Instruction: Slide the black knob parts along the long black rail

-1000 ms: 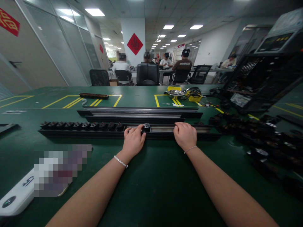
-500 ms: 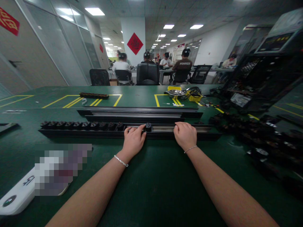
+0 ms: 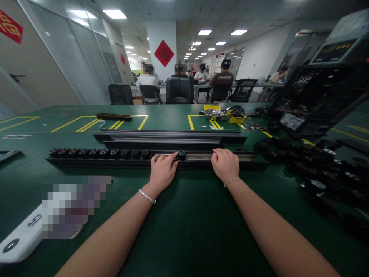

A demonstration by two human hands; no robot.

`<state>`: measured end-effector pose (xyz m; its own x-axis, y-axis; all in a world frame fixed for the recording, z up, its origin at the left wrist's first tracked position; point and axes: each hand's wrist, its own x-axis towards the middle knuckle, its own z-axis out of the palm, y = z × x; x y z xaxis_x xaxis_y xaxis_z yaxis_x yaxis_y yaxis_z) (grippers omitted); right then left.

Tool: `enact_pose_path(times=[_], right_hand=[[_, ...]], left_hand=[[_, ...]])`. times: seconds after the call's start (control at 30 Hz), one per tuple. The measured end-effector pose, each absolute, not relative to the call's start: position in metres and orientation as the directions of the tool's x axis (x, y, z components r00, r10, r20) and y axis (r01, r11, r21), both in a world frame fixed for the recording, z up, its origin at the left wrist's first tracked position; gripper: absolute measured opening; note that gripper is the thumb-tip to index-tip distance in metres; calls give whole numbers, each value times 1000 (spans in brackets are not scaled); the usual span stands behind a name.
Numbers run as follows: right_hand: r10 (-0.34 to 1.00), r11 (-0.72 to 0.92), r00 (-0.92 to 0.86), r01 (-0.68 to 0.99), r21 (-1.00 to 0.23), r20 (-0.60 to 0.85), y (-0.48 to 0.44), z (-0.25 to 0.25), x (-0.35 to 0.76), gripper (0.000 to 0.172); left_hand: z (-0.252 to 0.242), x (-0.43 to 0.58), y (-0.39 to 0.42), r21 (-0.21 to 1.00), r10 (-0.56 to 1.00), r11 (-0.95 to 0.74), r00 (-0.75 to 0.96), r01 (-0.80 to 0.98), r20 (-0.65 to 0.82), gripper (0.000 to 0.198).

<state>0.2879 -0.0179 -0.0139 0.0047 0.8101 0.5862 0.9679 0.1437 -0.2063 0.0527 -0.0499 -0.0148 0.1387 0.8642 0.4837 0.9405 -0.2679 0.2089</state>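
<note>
A long black rail (image 3: pixel 132 164) with a silvery inner track lies across the green table before me. Several black socket modules (image 3: pixel 114 153) sit in a row along its left part. One more black socket module (image 3: pixel 181 155) stands apart near the middle. My left hand (image 3: pixel 163 168) is closed over the rail, thumb at the front wall, its index fingertip touching that lone module's left side. Further right, my right hand (image 3: pixel 225 164) has its fingers curled over the rail, gripping it; the fingertips' far side is hidden.
More black rails (image 3: pixel 173 137) lie just behind. A dark pile of black parts (image 3: pixel 314 165) covers the right side. At the back are a metal bowl (image 3: pixel 213 114) and a dark strip (image 3: pixel 114 116). A white object (image 3: pixel 23 234), partly pixelated, lies front left. People sit beyond the table.
</note>
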Motion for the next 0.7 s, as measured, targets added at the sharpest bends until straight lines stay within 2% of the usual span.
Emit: enact_pose_path(times=[0.2,0.7], right_hand=[[816,142,6,967,-211,578,-18,-14,288,34],[806,141,-1,972,-189,592,-19,-13,288,33]], left_hand=[[-15,53,-52,181,836,-320,188,930,515,32],[-16,53,-51,151,840,-305,190,940,509,33]])
